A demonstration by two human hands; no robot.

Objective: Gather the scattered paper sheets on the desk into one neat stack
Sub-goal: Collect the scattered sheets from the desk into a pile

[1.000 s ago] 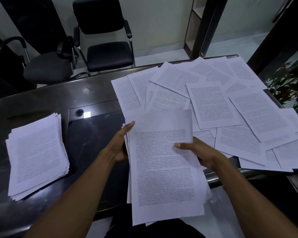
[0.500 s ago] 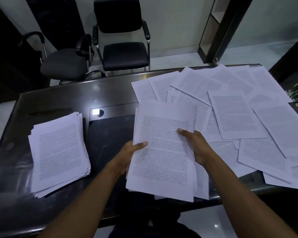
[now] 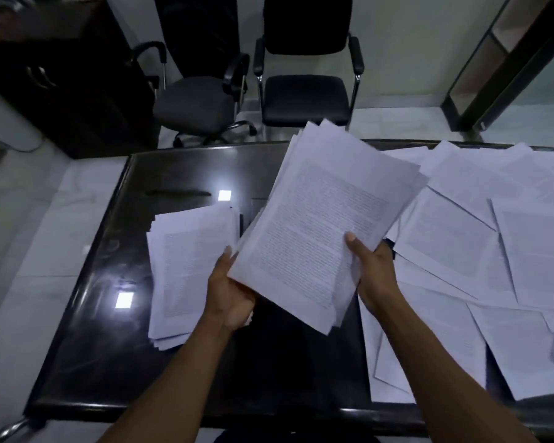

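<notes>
The grip of both hands is closed on one bundle of sheets (image 3: pixel 320 225), held raised above the bench (image 3: pixel 109 314) and tilted so its far corner points toward 1 o'clock. The left hand (image 3: pixel 229 292) holds the bundle's near-left corner, thumb lying along the edge and fingers hidden under the paper. The right hand (image 3: pixel 370 270) pinches the near-right edge, thumb pressed flat on the printed top page, the other fingers out of sight beneath. The bundle's edges are uneven, with several pages fanned out at the far and right sides.

At 9 o'clock from the bundle, a stack of sheets (image 3: pixel 189 273) lies flat on the dark glossy bench, its edges slightly stepped; the left hand overlaps its right margin in the view. From 2 to 5 o'clock, loose sheets (image 3: pixel 461 244) lie spread over the right side of the bench, overlapping at mixed angles, some reaching past the near edge.

Beyond the bench, at 12 o'clock, stands a black armchair (image 3: pixel 304 94), with a swivel chair (image 3: pixel 195 103) just to its left.
</notes>
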